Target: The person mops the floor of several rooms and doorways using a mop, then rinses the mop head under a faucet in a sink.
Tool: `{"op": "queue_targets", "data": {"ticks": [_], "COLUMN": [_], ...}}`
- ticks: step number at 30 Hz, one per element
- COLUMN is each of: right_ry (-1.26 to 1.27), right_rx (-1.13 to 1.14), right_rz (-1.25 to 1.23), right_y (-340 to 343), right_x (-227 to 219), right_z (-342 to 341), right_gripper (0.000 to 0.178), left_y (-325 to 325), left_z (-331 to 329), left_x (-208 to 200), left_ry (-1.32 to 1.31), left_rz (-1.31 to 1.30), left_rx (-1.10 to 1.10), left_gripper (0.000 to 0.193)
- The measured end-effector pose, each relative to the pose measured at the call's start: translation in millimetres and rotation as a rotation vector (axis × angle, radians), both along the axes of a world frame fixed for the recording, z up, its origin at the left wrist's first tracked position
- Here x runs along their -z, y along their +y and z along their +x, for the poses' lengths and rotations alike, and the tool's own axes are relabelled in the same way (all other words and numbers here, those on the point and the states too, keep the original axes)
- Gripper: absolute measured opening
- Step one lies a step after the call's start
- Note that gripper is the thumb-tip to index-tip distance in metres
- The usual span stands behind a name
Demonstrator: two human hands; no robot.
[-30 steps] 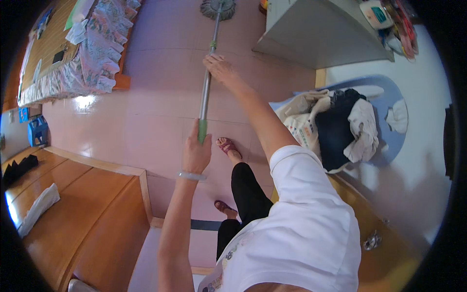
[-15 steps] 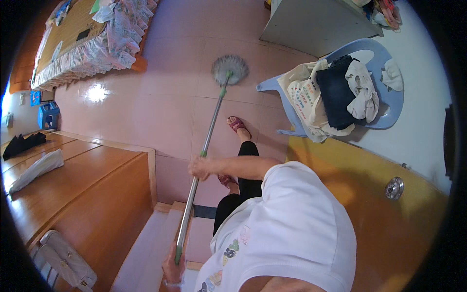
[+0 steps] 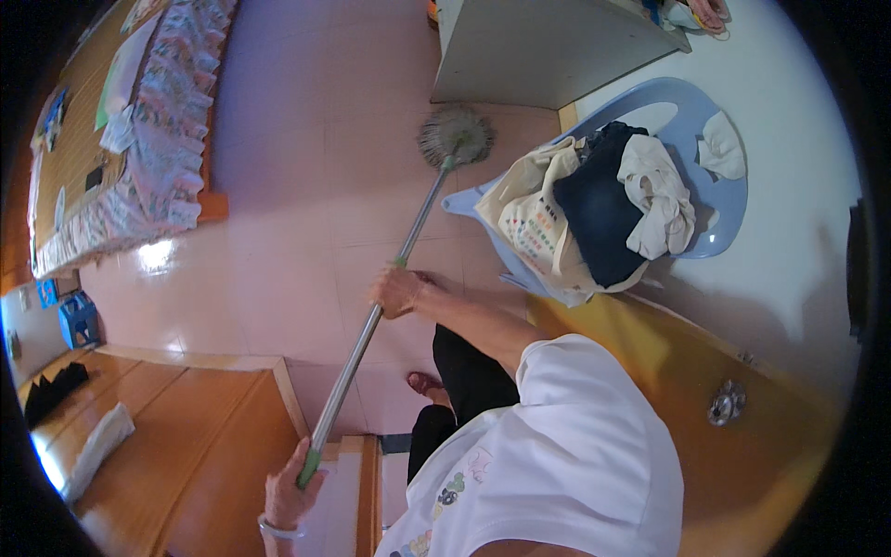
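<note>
A mop with a silver pole (image 3: 351, 369) and green fittings slants across the middle of the view. Its round grey string head (image 3: 456, 136) lies on the pink tiled floor, close to a cabinet's lower edge and a chair leg. Partway up the pole my right hand (image 3: 397, 290) is wrapped round it, just below a green joint. At the green top end, my left hand (image 3: 291, 485) grips the pole, a bracelet on its wrist. Below my right forearm one reddish sandal (image 3: 424, 382) shows; the other foot is mostly hidden behind that hand.
At the right stands a blue plastic chair (image 3: 719, 200) bearing a cloth bag (image 3: 534, 209) and dark and pale clothes. A grey cabinet (image 3: 529, 51) is beyond it. A bed (image 3: 172, 121), blue stool (image 3: 80, 320) and wooden cupboard (image 3: 200, 436) line the left; a yellow door (image 3: 668, 381) the right.
The mop head has moved slightly right, toward the chair and cabinet. Both hands keep their hold on the pole while my body has stepped forward and the view has turned.
</note>
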State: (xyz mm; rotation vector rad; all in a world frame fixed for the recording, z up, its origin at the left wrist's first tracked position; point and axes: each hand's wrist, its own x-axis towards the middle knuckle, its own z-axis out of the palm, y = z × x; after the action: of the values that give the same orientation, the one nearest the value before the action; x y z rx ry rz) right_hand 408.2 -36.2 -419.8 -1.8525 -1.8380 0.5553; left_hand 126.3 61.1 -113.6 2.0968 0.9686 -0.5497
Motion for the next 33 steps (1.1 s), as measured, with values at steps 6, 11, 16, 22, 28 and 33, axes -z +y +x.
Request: {"op": "queue_targets", "data": {"ticks": [6,11,16,22,28,33], "right_ry": [-0.154,-0.030,-0.089,-0.076,-0.104,0.021], "right_rx": [0.410,0.584,0.655,0.703,0.454,0.230], "right_rz": [0.102,-0.058,-0.146,-0.022,0.176,0.068], "right_y": [-27.4,-33.2,-13.8,6.5,40.5,32.5], "right_x": [63.5,72.8,55.8,22.8,-0.4,-42.7], "right_z": [174.1,251.7,250.4,216.1,89.8,-43.5], "right_gripper": [0.018,0.021,0.018,0.021,0.017,0.010], "left_y": [73.8,103.9,121.5,124.1,89.8,10.1], "left_z": [200.9,297.4,310.9,284.1,138.1,-24.5], "left_x": [79.5,106.8,91.8,32.3,-34.9,-65.1], "left_ry": [-0.186,-0.110,-0.171,-0.080,-0.061,0.042], "left_rz": [0.044,0.181,0.179,0.345,0.541,0.374], "left_rx": [0.409,0.622,0.657,0.751,0.706,0.419], "left_gripper": [0.049,0.048,0.048,0.049,0.051,0.059]}}
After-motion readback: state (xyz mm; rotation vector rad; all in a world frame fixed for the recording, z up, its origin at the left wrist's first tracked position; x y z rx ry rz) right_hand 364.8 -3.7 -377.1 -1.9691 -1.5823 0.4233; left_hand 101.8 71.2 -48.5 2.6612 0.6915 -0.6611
